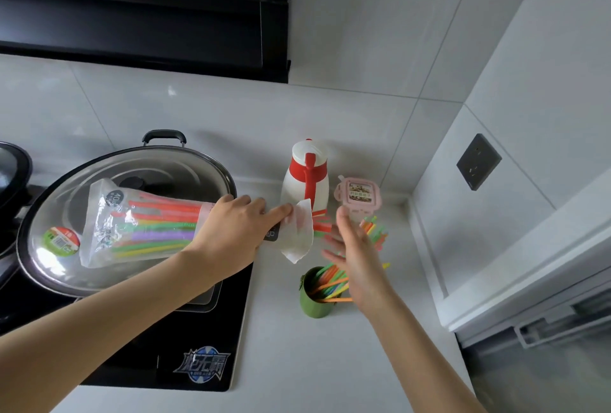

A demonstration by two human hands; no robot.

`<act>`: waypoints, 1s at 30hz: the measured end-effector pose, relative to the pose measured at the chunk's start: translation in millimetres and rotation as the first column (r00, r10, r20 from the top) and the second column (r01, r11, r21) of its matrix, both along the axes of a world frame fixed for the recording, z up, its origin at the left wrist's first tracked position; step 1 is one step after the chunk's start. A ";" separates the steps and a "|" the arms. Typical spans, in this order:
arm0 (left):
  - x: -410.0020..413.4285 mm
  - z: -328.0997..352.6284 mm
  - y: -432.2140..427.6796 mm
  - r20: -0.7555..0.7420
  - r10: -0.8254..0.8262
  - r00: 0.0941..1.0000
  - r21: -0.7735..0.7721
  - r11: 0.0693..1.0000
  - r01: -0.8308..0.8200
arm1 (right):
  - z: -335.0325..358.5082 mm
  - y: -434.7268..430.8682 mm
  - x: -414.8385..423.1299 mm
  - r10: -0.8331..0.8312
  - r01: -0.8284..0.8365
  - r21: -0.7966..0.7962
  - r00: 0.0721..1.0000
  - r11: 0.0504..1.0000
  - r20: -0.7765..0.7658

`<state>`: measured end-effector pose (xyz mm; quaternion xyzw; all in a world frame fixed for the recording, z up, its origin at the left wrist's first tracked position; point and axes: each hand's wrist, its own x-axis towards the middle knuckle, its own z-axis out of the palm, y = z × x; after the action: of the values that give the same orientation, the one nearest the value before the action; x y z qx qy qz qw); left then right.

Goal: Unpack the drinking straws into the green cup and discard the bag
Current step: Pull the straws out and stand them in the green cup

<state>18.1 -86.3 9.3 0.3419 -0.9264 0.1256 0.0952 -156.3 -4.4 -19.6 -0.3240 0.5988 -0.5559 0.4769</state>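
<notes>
A clear plastic bag (132, 224) full of coloured drinking straws is held level above the wok lid, its open mouth pointing right. My left hand (231, 230) grips the bag near that mouth, where a white flap (301, 234) hangs out. A few red straws (321, 224) poke from the opening. The green cup (314, 300) stands on the counter below, with several orange, yellow and green straws (330, 283) leaning out to the right. My right hand (353, 260) hovers over the cup with fingers spread, holding nothing and hiding part of the straws.
A large wok with a glass lid (132, 168) sits on the black hob (185, 346) at left. A white and red thermos jug (305, 178) and a pink lidded box (358, 196) stand at the back wall. A wall socket (478, 161) is at right.
</notes>
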 end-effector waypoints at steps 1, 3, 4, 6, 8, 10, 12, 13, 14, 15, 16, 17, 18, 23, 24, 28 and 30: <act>-2.3 1.8 1.8 0.001 0.007 1.000 -0.014 1.000 -0.007 | 0.5 1.3 5.4 0.037 -0.037 0.000 0.996 0.999 0.076; -7.0 4.0 4.8 -0.004 0.026 1.000 -0.023 0.999 -0.026 | -0.2 3.4 16.1 0.040 -0.032 -0.057 0.986 0.998 0.160; -9.4 4.6 6.2 -0.008 0.033 0.999 -0.016 0.999 -0.033 | 2.7 3.5 22.0 -0.001 0.016 -0.086 0.984 0.996 0.178; -13.8 4.8 8.9 -0.013 0.036 0.999 -0.010 0.999 -0.036 | 4.7 0.4 28.7 -0.136 0.160 -0.120 0.973 0.980 0.185; -17.6 5.3 11.6 -0.021 0.030 0.999 -0.015 0.999 -0.030 | 5.4 -4.4 31.0 -0.206 0.241 -0.168 0.958 0.956 0.202; -20.4 5.4 14.2 -0.025 0.019 0.999 -0.019 1.000 -0.020 | 6.6 -9.4 29.3 -0.253 0.299 -0.182 0.937 0.937 0.240; -21.8 5.5 15.9 -0.030 0.021 0.999 -0.010 1.000 -0.022 | 8.6 -13.0 26.6 -0.276 0.330 -0.173 0.921 0.928 0.275; -21.9 5.0 16.0 -0.031 0.026 0.999 -0.001 1.000 -0.026 | 8.7 -14.3 24.8 -0.292 0.352 -0.183 0.912 0.918 0.287; -21.3 4.1 15.7 -0.030 0.030 0.999 0.012 0.999 -0.029 | 8.0 -15.5 22.5 -0.315 0.377 -0.196 0.905 0.905 0.286; -20.3 2.9 15.0 -0.029 0.034 0.999 0.026 0.999 -0.033 | 7.2 -17.0 19.3 -0.344 0.403 -0.212 0.900 0.890 0.270; -18.9 1.8 14.2 -0.027 0.039 0.999 0.040 0.998 -0.038 | 7.3 -18.7 15.6 -0.368 0.425 -0.231 0.895 0.875 0.253; -17.2 0.6 13.5 -0.025 0.041 0.999 0.051 0.998 -0.040 | 9.0 -19.7 11.5 -0.379 0.439 -0.252 0.890 0.863 0.252; -15.7 -0.3 13.0 -0.023 0.038 0.999 0.059 0.998 -0.036 | 11.5 -21.0 6.1 -0.387 0.457 -0.269 0.880 0.848 0.274; -11.7 -2.3 12.0 -0.053 0.010 0.999 0.067 0.998 -0.006 | 21.7 -23.3 -27.8 -0.395 0.543 -0.302 0.810 0.784 0.432; -11.0 -2.8 11.1 -0.066 0.013 0.998 0.062 0.998 -0.009 | 21.6 -22.3 -31.6 -0.359 0.518 -0.303 0.818 0.800 0.449; -10.1 -6.4 7.0 -0.109 0.020 0.994 0.071 0.997 -0.012 | 15.0 -14.1 -31.1 -0.170 0.358 -0.262 0.822 0.896 0.544; -11.7 -9.5 7.8 -0.129 0.000 0.992 0.062 0.998 0.008 | 8.2 -12.5 -28.0 -0.080 0.283 -0.257 0.801 0.924 0.593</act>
<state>6.4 -78.5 -0.2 0.3502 -0.9225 0.0739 0.1444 -184.4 -16.8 -11.4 -0.1581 0.3536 -0.7639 0.5162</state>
